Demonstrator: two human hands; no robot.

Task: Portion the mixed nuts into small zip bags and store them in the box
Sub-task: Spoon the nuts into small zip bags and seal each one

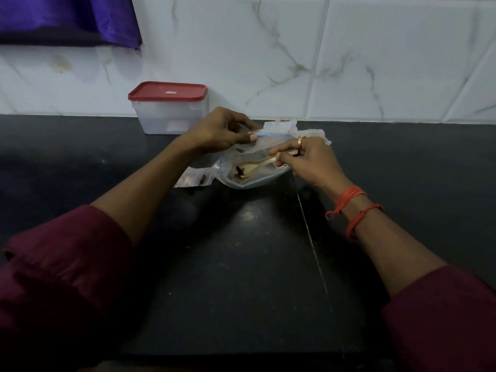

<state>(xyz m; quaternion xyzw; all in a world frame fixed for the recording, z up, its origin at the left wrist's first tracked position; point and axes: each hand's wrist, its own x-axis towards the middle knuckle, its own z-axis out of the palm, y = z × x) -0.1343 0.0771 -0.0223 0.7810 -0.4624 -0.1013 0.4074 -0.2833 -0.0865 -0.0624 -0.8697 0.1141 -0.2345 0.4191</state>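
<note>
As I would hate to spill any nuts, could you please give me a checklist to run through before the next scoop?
1. Left hand grips the bag open: ok.
2. Right hand holds the spoon, bowl inside the bag: ok.
3. Nuts resting on the spoon: cannot tell.
4. Box open for storing: not ok, its red lid is on.
5. Small bag alongside, sealed: cannot tell.

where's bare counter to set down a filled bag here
Bare counter lies in front of the open bag between both forearms, right of the right hand up to the tiled wall, and left of the box. Crowded: the middle, where the left hand, spoon, open bag and a small bag bunch.
</note>
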